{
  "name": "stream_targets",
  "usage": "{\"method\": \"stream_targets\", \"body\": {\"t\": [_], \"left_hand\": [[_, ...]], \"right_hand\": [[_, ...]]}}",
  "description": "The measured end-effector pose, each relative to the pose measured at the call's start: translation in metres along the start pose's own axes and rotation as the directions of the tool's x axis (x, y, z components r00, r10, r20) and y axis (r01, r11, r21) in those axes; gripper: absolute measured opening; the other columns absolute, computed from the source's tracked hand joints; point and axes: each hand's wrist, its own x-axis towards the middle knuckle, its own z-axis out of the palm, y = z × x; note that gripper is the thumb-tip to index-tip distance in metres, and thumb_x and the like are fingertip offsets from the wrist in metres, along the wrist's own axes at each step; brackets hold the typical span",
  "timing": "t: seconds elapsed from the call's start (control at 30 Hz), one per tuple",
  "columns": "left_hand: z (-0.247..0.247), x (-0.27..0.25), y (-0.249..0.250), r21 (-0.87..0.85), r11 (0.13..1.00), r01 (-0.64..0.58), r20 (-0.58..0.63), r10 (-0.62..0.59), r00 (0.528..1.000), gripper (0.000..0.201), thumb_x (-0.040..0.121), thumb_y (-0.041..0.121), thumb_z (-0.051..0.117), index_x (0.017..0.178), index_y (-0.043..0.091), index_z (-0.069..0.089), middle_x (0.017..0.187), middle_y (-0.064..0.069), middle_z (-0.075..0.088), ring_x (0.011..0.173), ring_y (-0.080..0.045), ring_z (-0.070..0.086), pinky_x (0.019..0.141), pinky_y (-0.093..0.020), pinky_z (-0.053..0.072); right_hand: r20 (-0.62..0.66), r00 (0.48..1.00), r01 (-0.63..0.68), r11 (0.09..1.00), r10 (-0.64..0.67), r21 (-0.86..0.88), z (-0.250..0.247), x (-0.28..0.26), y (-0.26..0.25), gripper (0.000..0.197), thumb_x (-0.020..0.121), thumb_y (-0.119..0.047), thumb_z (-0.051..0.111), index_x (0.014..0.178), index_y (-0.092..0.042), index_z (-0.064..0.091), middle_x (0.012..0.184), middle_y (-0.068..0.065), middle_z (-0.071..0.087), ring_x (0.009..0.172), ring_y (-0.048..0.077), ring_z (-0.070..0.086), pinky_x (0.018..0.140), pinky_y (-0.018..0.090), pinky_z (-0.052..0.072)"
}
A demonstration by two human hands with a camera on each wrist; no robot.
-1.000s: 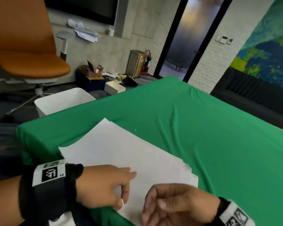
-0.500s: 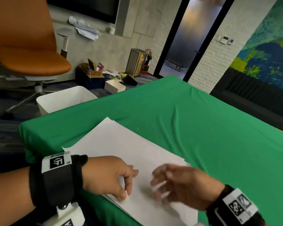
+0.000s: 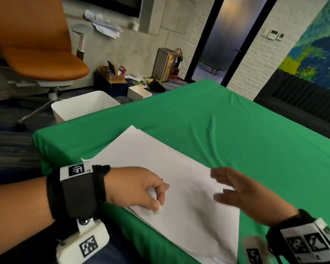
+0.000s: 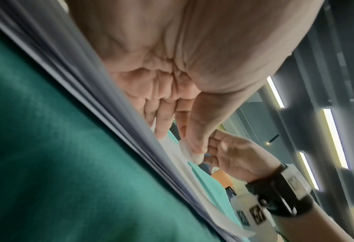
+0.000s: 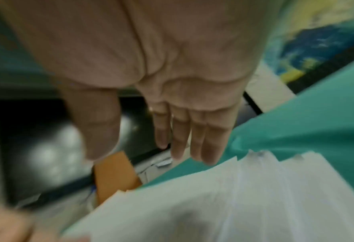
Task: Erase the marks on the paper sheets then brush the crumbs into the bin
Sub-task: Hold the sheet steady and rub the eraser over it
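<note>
With my left hand [image 3: 135, 189] pinching the eraser [image 3: 158, 209] on the paper [image 3: 179, 187], I should sweep my flat, released right hand [image 3: 242, 195] low, pushing crumbs [image 3: 176, 135] toward the bin [image 3: 84, 106].

dim indoor light, right wrist view motion-blurred, soft shadows, wide-angle edge bending

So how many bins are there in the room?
2. A white open bin stands on the floor past the green table, at its left corner; a steel bin stands beside the dark doorway. Others may be hidden.
</note>
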Motion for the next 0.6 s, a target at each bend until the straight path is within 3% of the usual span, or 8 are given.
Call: {"method": "stream_targets", "body": {"t": [0.07,0.13,0.23,0.33,0.4,0.47,0.6], "left_hand": [[0.0,0.0,0.0,-0.063,0.998,0.007,0.002,-0.007,1.0,0.014,0.091,0.02,0.075,0.092,0.031,0.066,0.153,0.01,0.05,0.135,0.02,0.036,0.102,0.003,0.024],[0.0,-0.001,0.002,-0.064,0.998,0.003,-0.004,-0.004,1.0,0.012,0.092,0.024,0.074,0.094,0.032,0.065,0.148,0.015,0.055,0.134,0.017,0.04,0.111,-0.006,0.028],[-0.001,-0.006,0.011,0.05,0.999,-0.018,-0.036,0.02,0.999,0.008,0.093,0.041,0.069,0.097,0.041,0.062,0.141,0.022,0.058,0.133,0.005,0.049,0.117,-0.033,0.035],[0.0,-0.013,0.021,0.174,0.984,-0.026,0.039,0.02,0.999,0.006,0.094,0.05,0.061,0.096,0.049,0.056,0.134,0.012,0.063,0.129,-0.016,0.057,0.109,-0.046,0.043],[0.003,-0.017,0.026,0.217,0.976,-0.028,0.111,0.004,0.994,0.006,0.095,0.05,0.059,0.093,0.05,0.053,0.124,0.014,0.066,0.123,-0.008,0.058,0.104,-0.04,0.046],[0.005,-0.019,0.028,0.273,0.962,-0.013,0.125,-0.022,0.992,0.01,0.098,0.047,0.058,0.091,0.049,0.051,0.111,0.018,0.065,0.107,0.001,0.058,0.095,-0.029,0.046],[0.004,-0.015,0.028,0.358,0.933,0.034,0.065,-0.061,0.996,0.01,0.1,0.045,0.055,0.092,0.047,0.048,0.096,0.015,0.061,0.084,0.001,0.053,0.077,-0.022,0.041]], "right_hand": [[0.214,0.976,0.033,0.957,0.031,-0.289,0.013,-0.013,-0.005,0.074,0.081,-0.049,0.082,0.144,-0.047,0.043,0.145,-0.038,0.042,0.129,-0.02,0.041,0.109,0.005,0.03],[0.283,0.956,0.058,0.902,0.072,-0.427,0.021,-0.021,-0.008,0.099,0.074,-0.066,0.08,0.155,-0.049,0.026,0.159,-0.038,0.017,0.143,-0.015,0.024,0.116,0.009,0.019],[0.282,0.95,0.01,0.886,0.136,-0.463,0.026,-0.025,-0.013,0.13,0.057,-0.086,0.075,0.161,-0.049,0.006,0.163,-0.034,-0.01,0.151,-0.007,0.007,0.122,0.021,0.015],[0.277,0.942,-0.046,0.888,0.191,-0.457,0.03,-0.027,-0.017,0.139,0.054,-0.086,0.077,0.162,-0.045,0.0,0.164,-0.028,-0.022,0.154,0.001,0.008,0.121,0.023,0.016],[0.259,0.948,-0.052,0.894,0.184,-0.445,0.031,-0.028,-0.019,0.139,0.053,-0.086,0.076,0.163,-0.043,0.001,0.165,-0.025,-0.022,0.155,0.003,0.007,0.121,0.023,0.015],[0.265,0.946,-0.046,0.886,0.186,-0.461,0.031,-0.028,-0.02,0.139,0.053,-0.086,0.076,0.163,-0.042,0.002,0.167,-0.021,-0.022,0.156,0.004,0.002,0.122,0.025,0.013],[0.277,0.937,-0.048,0.866,0.211,-0.498,0.033,-0.027,-0.022,0.137,0.056,-0.087,0.074,0.164,-0.039,0.004,0.169,-0.016,-0.02,0.157,0.008,-0.002,0.126,0.032,0.011]]}}
